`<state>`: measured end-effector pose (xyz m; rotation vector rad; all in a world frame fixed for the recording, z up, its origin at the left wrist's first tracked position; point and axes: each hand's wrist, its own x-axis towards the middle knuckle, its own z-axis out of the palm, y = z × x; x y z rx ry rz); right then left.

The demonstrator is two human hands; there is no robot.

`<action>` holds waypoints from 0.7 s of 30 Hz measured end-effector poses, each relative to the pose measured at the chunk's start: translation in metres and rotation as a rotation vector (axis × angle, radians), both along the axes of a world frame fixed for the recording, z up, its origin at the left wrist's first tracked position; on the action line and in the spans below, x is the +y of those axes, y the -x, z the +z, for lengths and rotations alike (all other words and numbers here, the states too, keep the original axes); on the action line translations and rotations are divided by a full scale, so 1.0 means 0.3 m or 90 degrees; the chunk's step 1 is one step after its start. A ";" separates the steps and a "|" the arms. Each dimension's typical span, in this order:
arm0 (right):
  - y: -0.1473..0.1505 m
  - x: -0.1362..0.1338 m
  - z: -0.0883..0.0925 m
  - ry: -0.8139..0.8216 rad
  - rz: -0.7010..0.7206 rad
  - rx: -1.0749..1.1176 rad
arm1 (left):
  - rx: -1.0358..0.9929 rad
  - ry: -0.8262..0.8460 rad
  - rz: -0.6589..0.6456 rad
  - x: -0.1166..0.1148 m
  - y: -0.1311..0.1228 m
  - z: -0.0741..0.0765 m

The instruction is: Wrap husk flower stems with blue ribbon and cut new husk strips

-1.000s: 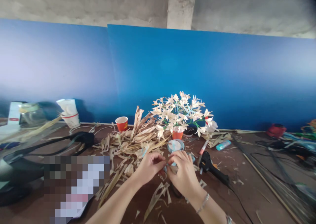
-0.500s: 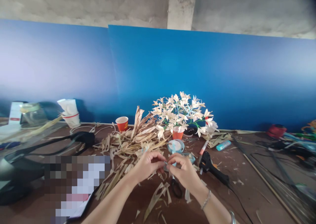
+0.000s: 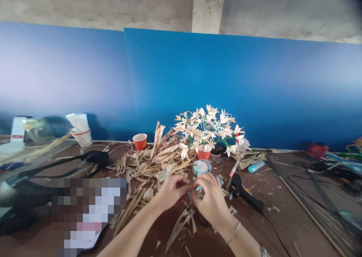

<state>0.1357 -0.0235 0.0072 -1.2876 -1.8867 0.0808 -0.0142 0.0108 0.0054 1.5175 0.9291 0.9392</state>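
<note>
My left hand (image 3: 173, 191) and my right hand (image 3: 210, 198) meet above the table, each closed in a pinch. A small pale bluish-grey bit shows at their fingertips; its kind cannot be made out. Just beyond lies a roll of light-blue tape (image 3: 207, 166), with a loose blue strip near my right fingers. A husk flower with a blue stem (image 3: 166, 170) rests on the husks behind my left hand. Under my right hand, black scissor handles (image 3: 202, 217) are mostly hidden. A black glue gun (image 3: 244, 196) lies to the right.
White husk flowers (image 3: 207, 130) stand in a red cup (image 3: 203, 153). Dry corn husks (image 3: 166, 147) spread left of them, beside another red paper cup (image 3: 140, 142). A marker (image 3: 233, 169) and a turquoise tube (image 3: 256, 166) lie right. Black straps (image 3: 93, 159) lie left; a blue panel (image 3: 181, 72) stands behind.
My right hand has turned and shifted slightly, its fingers more bent and its wrist a little further left, covering more of the scissors. My left hand stays nearly in place.
</note>
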 end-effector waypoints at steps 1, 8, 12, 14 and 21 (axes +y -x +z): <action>0.002 -0.002 0.000 -0.035 -0.016 -0.035 | -0.006 0.012 0.007 0.001 -0.003 -0.002; -0.003 -0.007 0.018 -0.149 -0.046 -0.113 | -0.033 0.105 -0.007 -0.001 -0.001 -0.014; -0.004 -0.013 0.027 -0.160 -0.040 -0.102 | -0.103 0.127 -0.015 -0.023 -0.010 -0.008; -0.005 -0.014 0.028 -0.164 -0.036 -0.093 | -0.142 0.116 -0.029 -0.030 -0.013 -0.002; -0.008 -0.016 0.027 -0.172 -0.035 -0.074 | -0.118 0.047 -0.020 -0.016 -0.007 0.004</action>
